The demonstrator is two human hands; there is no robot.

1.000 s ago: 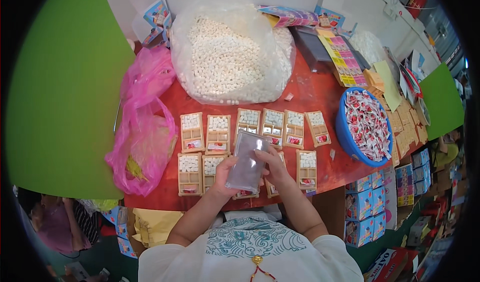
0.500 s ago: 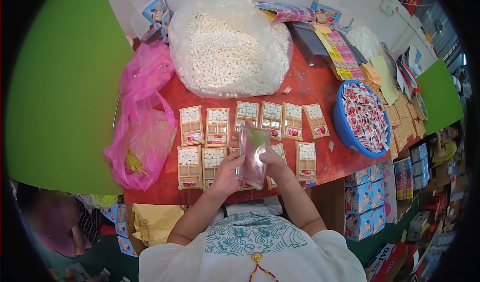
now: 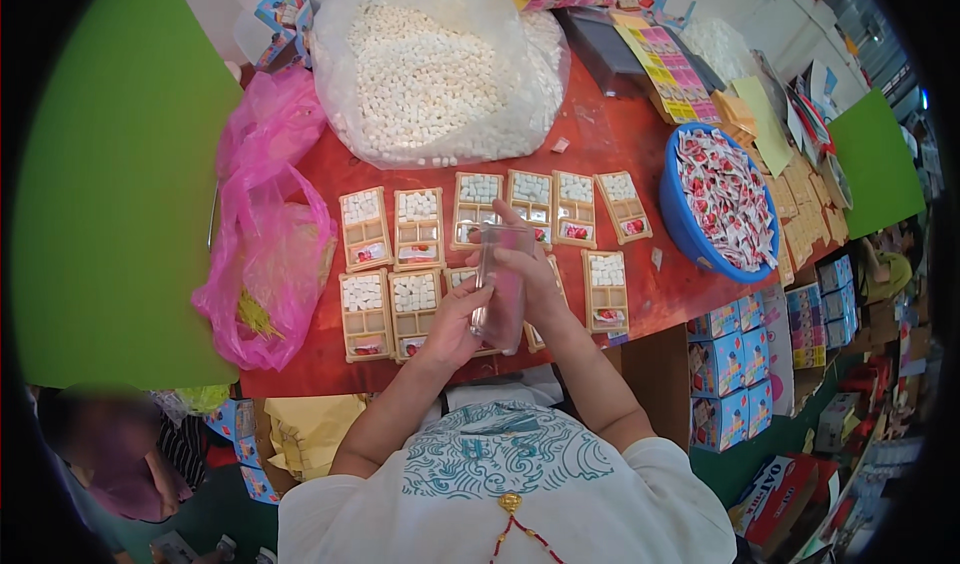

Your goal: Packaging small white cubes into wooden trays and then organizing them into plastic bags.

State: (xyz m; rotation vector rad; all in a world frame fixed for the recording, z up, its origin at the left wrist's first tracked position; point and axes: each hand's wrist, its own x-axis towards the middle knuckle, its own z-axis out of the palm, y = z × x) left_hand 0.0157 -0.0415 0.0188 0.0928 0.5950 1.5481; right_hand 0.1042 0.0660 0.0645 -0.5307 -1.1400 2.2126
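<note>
A clear plastic case or stack of clear covers [image 3: 506,314] is held upright between my two hands over the near row of trays. My left hand [image 3: 456,326] grips its left edge, thumb on the front. My right hand [image 3: 538,282] holds the right side, with fingers reaching across the upper part. Below and around them, small beige compartment trays [image 3: 417,205] stand in two rows. In them lie white cube-like pieces and small red-and-white sachets. Some near-row trays are partly hidden by my hands. A single tray [image 3: 606,291] stands at the row's right end.
Behind the trays sits a large clear bag of white pieces [image 3: 430,84]. A pink plastic bag [image 3: 265,274] lies left, beside a green panel [image 3: 110,194]. On the right are a blue basin [image 3: 690,239] of sachets, printed sheets [image 3: 668,69] and stacked blue boxes [image 3: 720,369].
The view has shifted, so the table sits higher in the picture. My right hand has moved up along the plastic, its fingers now across the upper front; my left hand keeps its grip.
</note>
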